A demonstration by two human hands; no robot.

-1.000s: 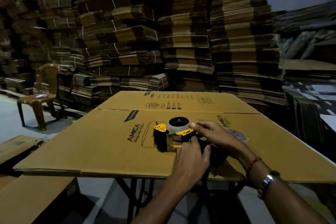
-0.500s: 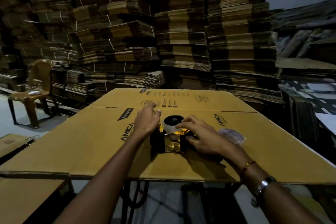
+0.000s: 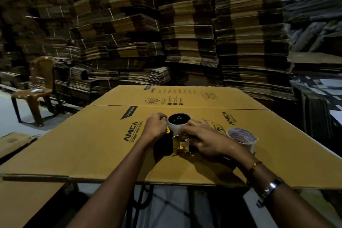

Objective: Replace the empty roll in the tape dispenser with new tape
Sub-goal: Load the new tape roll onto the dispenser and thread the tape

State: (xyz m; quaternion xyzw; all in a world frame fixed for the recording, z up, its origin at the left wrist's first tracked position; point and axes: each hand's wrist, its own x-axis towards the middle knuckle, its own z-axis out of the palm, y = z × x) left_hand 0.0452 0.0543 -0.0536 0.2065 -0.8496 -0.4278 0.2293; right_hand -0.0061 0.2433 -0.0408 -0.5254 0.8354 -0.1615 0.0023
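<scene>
Head view: two hands, left hand (image 3: 156, 127), right hand (image 3: 205, 139), on one tape dispenser (image 3: 175, 140); one new tape roll (image 3: 243, 139) beside.

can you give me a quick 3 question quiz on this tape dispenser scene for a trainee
1. True or false: the new tape roll is already mounted in the tape dispenser.
2. Which hand touches the empty white core from its left side?
A. left hand
B. right hand
C. neither
3. Fill in: the dispenser rests on a flattened ____ printed AMICA.

Key
1. False: it lies on the flattened cardboard box, beside the right hand.
2. A
3. cardboard box
</scene>
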